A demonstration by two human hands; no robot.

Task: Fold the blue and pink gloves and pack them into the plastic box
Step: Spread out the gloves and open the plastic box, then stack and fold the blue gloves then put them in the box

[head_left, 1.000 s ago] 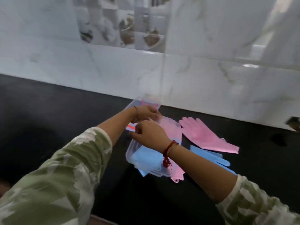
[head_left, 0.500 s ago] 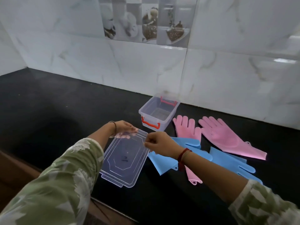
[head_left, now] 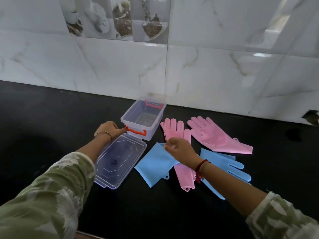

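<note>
1. While the left hand (head_left: 110,130) reaches to the near end of the plastic box (head_left: 159,116), its curled fingertips touch the left end of the red handle (head_left: 136,132); I cannot tell whether they actually grip it.
2. The right hand (head_left: 181,150) pinches the cuff corner of the left blue glove (head_left: 153,166) between thumb and fingers, and that corner sits slightly raised off the black counter (head_left: 51,118).
3. The box stands uncovered close to the tiled wall (head_left: 207,75), with a 2nd red handle at its far end.
4. The clear lid (head_left: 124,163) lies flat on the counter just in front of the box, partly under the left forearm.
5. All 4 gloves lie on the counter to the right of the box and lid, none of them in the box.
6. The left pink glove (head_left: 173,129) points its fingers toward the wall and crosses the left blue glove beneath the right hand.
7. The right pink glove (head_left: 212,135) lies flat and apart, ribbed side up.
8. The right blue glove (head_left: 224,167) lies with fingers pointing right, partly under the right forearm.
</note>
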